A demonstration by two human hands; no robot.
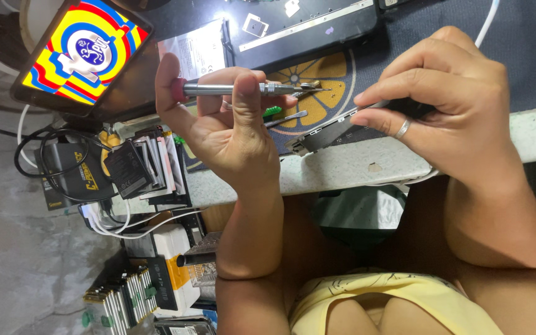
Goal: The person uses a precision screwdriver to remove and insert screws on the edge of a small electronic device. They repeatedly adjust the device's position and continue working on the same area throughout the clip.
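Observation:
My left hand (231,133) is raised palm-up and pinches a slim silver screwdriver (243,89) with a pink end cap. Its tip points right, toward my right hand. My right hand (460,105), a ring on one finger, grips a dark, thin opened phone (327,133) by its right end and holds it tilted over the table edge. The screwdriver tip hovers just above the phone's left end, without touching it. A thin metal pry tool (288,118) and a small green part (272,111) lie on the mat behind my left hand.
A dark mat with an orange citrus pattern (333,71) covers the pale table (355,167). A phone with a bright colourful screen (82,53) stands at the upper left. Another opened device (308,25) lies at the top. Stacked phone batteries (144,167), cables (44,158) and boxes crowd the left.

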